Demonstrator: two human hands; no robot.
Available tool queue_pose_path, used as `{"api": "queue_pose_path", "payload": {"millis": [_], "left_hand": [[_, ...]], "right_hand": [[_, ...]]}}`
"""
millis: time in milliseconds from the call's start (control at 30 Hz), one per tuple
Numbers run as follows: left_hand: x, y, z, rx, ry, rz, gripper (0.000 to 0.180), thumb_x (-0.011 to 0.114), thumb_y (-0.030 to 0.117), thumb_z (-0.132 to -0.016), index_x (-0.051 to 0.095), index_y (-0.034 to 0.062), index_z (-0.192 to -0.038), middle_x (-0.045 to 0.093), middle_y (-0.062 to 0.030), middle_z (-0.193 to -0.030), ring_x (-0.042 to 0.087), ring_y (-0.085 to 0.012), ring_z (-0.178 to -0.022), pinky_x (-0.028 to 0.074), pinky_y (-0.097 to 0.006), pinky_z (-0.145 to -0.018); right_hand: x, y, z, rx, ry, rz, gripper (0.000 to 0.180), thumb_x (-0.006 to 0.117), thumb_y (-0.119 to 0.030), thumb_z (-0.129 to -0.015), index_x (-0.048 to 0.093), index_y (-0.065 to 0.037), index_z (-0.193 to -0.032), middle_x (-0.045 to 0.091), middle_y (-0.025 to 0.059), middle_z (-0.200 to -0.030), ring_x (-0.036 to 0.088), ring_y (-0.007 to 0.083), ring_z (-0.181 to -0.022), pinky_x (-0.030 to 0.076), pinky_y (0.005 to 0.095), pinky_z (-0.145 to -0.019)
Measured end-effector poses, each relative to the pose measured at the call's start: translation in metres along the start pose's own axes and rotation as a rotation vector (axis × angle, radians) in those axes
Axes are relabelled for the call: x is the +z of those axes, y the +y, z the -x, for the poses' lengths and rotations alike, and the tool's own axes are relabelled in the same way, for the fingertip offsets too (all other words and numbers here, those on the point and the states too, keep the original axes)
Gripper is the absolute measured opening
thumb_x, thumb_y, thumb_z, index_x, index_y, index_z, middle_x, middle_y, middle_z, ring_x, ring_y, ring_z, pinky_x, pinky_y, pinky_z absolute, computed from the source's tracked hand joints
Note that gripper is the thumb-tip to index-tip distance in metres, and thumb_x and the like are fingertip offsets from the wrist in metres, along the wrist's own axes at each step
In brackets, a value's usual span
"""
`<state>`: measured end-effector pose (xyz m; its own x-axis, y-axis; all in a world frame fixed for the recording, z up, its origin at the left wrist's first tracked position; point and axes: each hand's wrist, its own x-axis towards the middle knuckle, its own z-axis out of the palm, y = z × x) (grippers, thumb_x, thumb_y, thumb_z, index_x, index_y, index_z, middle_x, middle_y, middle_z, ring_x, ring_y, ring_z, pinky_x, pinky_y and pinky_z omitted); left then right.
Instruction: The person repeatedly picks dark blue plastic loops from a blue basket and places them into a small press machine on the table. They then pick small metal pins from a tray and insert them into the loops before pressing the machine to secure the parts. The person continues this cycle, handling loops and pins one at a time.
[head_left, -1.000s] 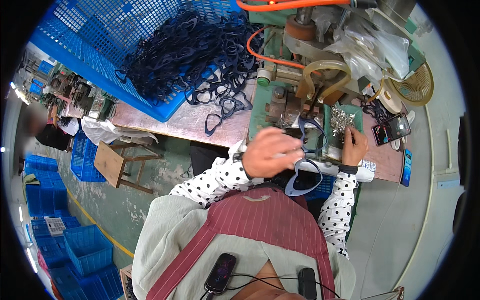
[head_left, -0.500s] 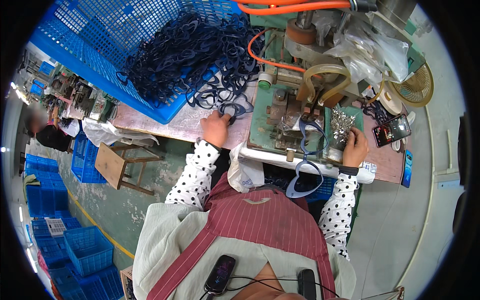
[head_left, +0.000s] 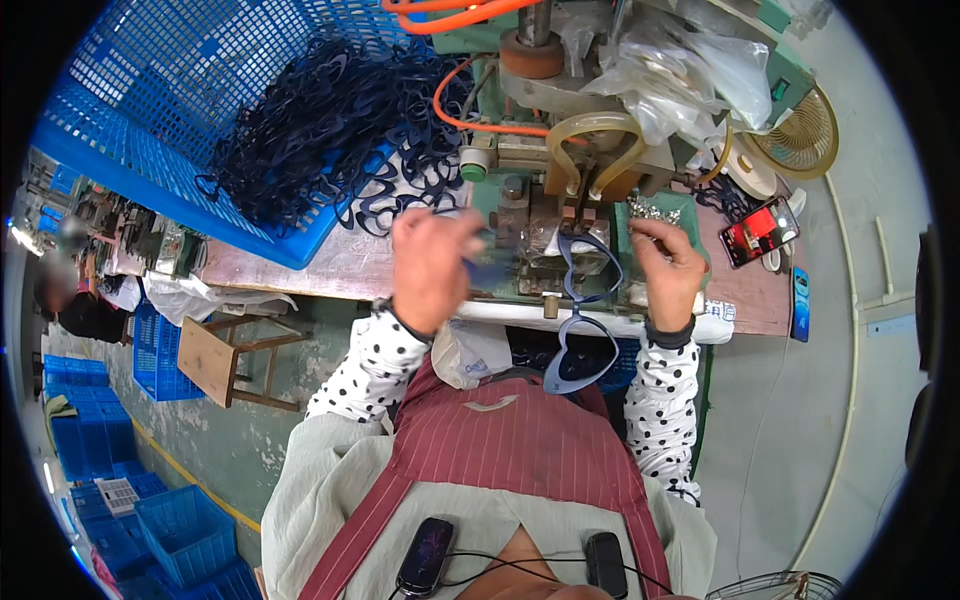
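My left hand [head_left: 430, 270] is smeared by motion in front of the basket, closed on a dark blue glasses frame [head_left: 490, 272] that shows only as a blur. A blue heart-shaped glasses frame [head_left: 612, 345] hangs from the green bench machine [head_left: 515, 225], its upper part under the machine's head and its lower lens opening over the table's front edge. Beside it, my right hand [head_left: 668, 275] is at the green tray [head_left: 690, 235] of small shiny metal parts [head_left: 652, 211]. Its thumb and fingertips are drawn together; whatever lies between them is too small to see.
A large blue basket [head_left: 150, 190] heaped with dark blue glasses frames [head_left: 310, 140] stands at the left, some spilling onto the table [head_left: 270, 265]. Right of the machine lie a phone [head_left: 760, 232] and a small fan [head_left: 800, 130]. A wooden stool [head_left: 210, 362] stands lower left; another person works far left.
My left hand has lifted from the spilled frames toward the machine, bringing a glasses frame with it. My right hand has come to the near edge of the metal parts. The whole view has shifted slightly.
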<state>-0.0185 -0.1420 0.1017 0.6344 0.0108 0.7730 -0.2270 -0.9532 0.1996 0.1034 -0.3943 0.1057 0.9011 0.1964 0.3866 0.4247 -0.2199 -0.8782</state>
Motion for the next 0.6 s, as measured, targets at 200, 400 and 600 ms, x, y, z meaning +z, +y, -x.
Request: {"api": "queue_pose_path", "payload": {"millis": [200,400,600], "left_hand": [[0.017,0.061,-0.019,0.423,0.018,0.318,0.027,0.071,0.017,-0.079,0.069,0.0131,-0.106,0.07,-0.0017,-0.105,0.065,-0.0168,-0.092,0.043,-0.043,-0.097],[0.027,0.059,-0.016,0.448,-0.072,0.481,0.028,0.069,0.015,-0.082,0.067,0.0092,-0.109,0.07,-0.0057,-0.105,0.064,-0.0189,-0.087,0.048,-0.04,-0.09],[0.012,0.061,-0.022,0.607,-0.042,0.506,0.034,0.068,0.011,-0.078,0.066,0.0096,-0.112,0.068,-0.0063,-0.105,0.063,-0.0195,-0.084,0.049,-0.039,-0.088]], "right_hand": [[0.025,-0.029,0.007,-0.035,-0.079,-0.097,0.028,0.072,-0.002,-0.074,0.07,-0.005,-0.102,0.069,0.0049,-0.086,0.058,0.0114,-0.073,0.044,0.025,-0.064],[0.035,-0.033,0.003,0.106,-0.062,-0.135,0.043,0.075,-0.003,-0.072,0.056,-0.002,-0.111,0.068,0.0035,-0.079,0.048,0.0066,-0.061,0.041,0.0217,-0.058],[0.045,-0.039,-0.003,0.145,-0.043,-0.205,0.052,0.077,-0.005,-0.071,0.049,0.002,-0.114,0.067,0.0046,-0.077,0.046,0.0069,-0.062,0.041,0.0218,-0.058]]}}
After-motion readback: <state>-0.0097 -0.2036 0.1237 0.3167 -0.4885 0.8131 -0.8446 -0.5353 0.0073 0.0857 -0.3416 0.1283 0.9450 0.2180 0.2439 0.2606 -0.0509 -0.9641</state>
